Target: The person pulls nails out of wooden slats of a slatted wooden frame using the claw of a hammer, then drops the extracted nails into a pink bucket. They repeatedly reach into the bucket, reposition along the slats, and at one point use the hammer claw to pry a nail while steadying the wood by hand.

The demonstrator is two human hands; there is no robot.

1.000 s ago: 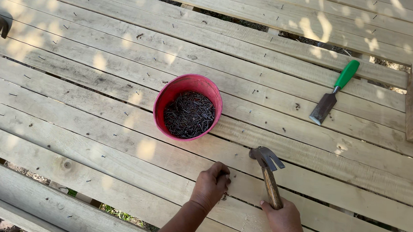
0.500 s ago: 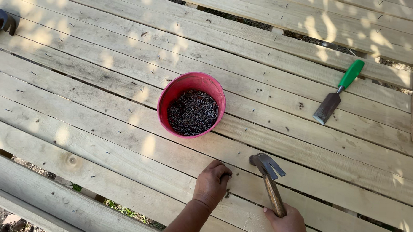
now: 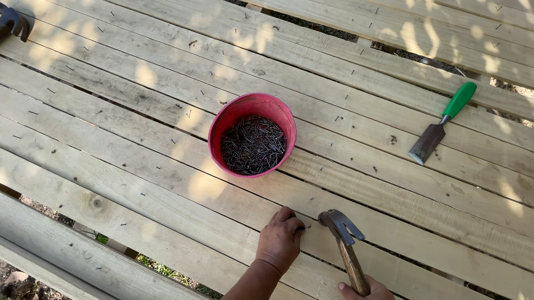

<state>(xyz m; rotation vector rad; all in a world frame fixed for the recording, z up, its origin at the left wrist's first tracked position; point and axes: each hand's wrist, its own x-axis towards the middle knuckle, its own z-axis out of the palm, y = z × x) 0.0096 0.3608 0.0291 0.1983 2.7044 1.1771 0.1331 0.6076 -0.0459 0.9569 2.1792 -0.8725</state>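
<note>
- Head view, the hands: the left hand lies knuckles-up on a plank at about 6 o'clock of the frame, its fingertips pinched onto what looks like a small nail stood on the wood; the nail itself is too small to tell for certain. The right hand, at 5 o'clock and cut by the lower edge, is clenched round the wooden handle of a claw hammer.
- Head view, what has changed: compared with a second ago, the hammer head has come closer to the left hand's fingertips and now sits just beside them at their 3 o'clock. The left hand has stayed on the same plank. I judge this to be lining up a blow, with the nail not yet driven.
- Head view, surroundings: the red bowl, filled with dark nails, sits at 12 o'clock of the left hand, near but apart, unmoved. A green-handled chisel lies well apart at 2 o'clock. A dark metal tool pokes in at 10 o'clock. All rest on pale, sun-dappled wooden planks with gaps showing ground beneath.
</note>
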